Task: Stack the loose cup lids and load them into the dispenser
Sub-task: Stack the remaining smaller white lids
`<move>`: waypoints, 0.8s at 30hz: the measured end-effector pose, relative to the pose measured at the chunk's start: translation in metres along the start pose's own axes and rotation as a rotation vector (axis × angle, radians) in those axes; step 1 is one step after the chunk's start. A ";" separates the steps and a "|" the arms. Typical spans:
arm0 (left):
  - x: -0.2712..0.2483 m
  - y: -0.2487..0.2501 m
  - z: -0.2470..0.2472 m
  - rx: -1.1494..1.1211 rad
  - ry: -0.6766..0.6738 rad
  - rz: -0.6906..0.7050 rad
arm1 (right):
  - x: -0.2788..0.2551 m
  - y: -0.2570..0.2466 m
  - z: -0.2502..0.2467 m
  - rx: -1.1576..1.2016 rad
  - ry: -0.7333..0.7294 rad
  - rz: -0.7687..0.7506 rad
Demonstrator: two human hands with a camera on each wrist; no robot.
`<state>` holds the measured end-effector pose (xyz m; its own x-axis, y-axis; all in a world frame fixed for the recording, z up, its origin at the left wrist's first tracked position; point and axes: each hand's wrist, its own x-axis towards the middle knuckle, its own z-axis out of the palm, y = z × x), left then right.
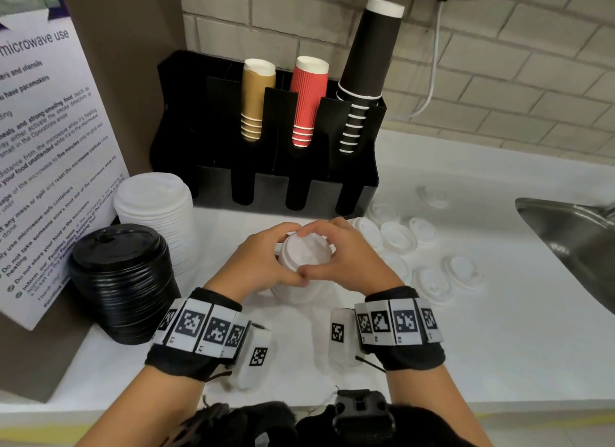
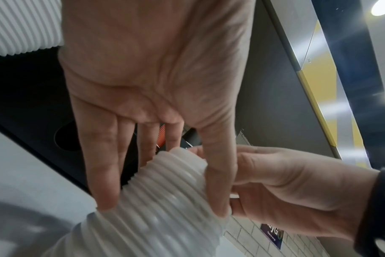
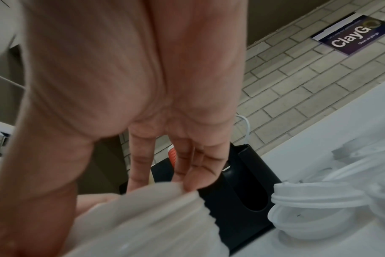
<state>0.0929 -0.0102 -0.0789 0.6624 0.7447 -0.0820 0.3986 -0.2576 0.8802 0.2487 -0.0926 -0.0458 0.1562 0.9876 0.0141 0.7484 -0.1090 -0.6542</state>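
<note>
A stack of white cup lids (image 1: pixel 303 263) stands on the white counter (image 1: pixel 466 340) in front of me, and both hands wrap round its top. My left hand (image 1: pixel 266 257) grips it from the left, with fingers and thumb along the ribbed side (image 2: pixel 165 187). From the right, my right hand (image 1: pixel 346 253) holds the same stack (image 3: pixel 147 217), its thumb meeting the left thumb at the front. Several loose white lids (image 1: pixel 429 277) lie to the right (image 3: pixel 316 201). The black dispenser (image 1: pixel 266 160) stands behind, with gold, red and black cups in its upper slots.
A tall white lid stack (image 1: pixel 156 210) and a black lid stack (image 1: pixel 123 280) stand at the left beside a microwave notice (image 1: pixel 43 147). A steel sink (image 1: pixel 572 233) lies at the right. A white cable (image 1: pixel 429 90) hangs on the brick wall.
</note>
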 end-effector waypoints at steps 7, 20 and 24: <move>0.001 -0.003 -0.002 -0.019 -0.019 0.013 | 0.020 0.034 -0.021 -0.012 0.219 0.324; 0.001 -0.002 -0.006 0.010 -0.059 0.025 | 0.044 0.033 -0.033 -0.277 0.106 0.734; 0.000 -0.002 -0.007 0.017 -0.128 0.006 | 0.045 0.031 -0.031 -0.306 0.108 0.735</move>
<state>0.0882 -0.0054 -0.0777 0.7400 0.6584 -0.1372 0.4046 -0.2728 0.8729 0.2986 -0.0554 -0.0414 0.7277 0.6362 -0.2563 0.5707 -0.7689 -0.2884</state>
